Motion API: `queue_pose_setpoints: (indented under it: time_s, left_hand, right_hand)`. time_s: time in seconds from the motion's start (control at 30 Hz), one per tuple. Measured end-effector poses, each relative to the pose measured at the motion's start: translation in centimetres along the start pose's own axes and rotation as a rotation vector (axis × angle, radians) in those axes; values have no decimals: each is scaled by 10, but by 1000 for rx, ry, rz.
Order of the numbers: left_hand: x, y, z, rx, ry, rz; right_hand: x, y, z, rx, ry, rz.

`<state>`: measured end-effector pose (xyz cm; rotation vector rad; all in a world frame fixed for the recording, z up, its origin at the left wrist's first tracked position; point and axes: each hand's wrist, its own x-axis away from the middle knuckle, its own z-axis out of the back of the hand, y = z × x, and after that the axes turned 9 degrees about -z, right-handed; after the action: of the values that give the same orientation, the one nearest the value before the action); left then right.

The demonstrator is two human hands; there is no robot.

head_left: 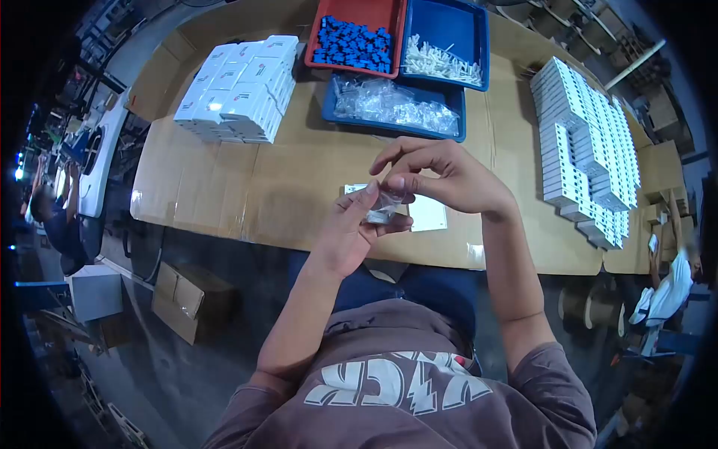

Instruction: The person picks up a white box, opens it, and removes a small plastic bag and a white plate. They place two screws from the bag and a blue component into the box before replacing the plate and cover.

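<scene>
Two hands: both bare, close together at one clear bag (pixel 390 200), just above the near part of the worktop (pixel 194 179).
Left hand (pixel 346 241): grasping the bag from below, between thumb and fingers, palm turned upward.
Right hand (pixel 456 179): thumb and forefinger pinching the bag's upper end, its other fingers curled over.
Clear bag: between the two hands; a pale item shows at its lower end, too small and covered to make out.
White flat piece (pixel 428 215): on the worktop, below the right hand and partly hidden by the fingers.
Nearer blue tray (pixel 453 99): just beyond the right hand, holding a heap of clear plastic pouches (pixel 396 106).
Red tray (pixel 360 9): farther ahead of both hands, with many blue pieces (pixel 351 46).
Farther blue tray (pixel 446 22): also ahead, beside the red one, with slim white pieces (pixel 441 63).
White boxes (pixel 239 86): stacked ahead and to the left of the left hand.
Patterned boxes (pixel 587 150): stacked in rows, well to the right of the right hand.
</scene>
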<state>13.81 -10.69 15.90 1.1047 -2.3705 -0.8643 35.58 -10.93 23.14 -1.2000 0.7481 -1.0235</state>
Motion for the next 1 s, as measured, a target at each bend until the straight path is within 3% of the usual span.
queue_pose_setpoints:
  time_s: [0.13, 0.23, 0.53, 0.7, 0.77, 0.93, 1.0]
  left_hand:
    - [-1, -1, 1, 18, -6, 18]
    - [-4, -4, 3, 19, -3, 29]
    - [-9, -17, 16, 41, 9, 51]
    - [-13, -19, 22, 47, 17, 64]
    - [-14, -18, 20, 78, 13, 57]
    - [-15, -22, 33, 76, 79, 134]
    - [-17, -18, 31, 98, 87, 146]
  right_hand:
    - [0, 5, 2, 31, 48, 37]
    - [2, 0, -1, -37, -4, -64]
    - [-5, 6, -2, 195, -86, 17]
    - [-14, 14, -4, 144, -209, -110]
    - [-13, 13, -2, 86, -197, -179]
    - [-22, 35, 41, 69, -76, -89]
    - [-38, 62, 73, -12, 120, -150]
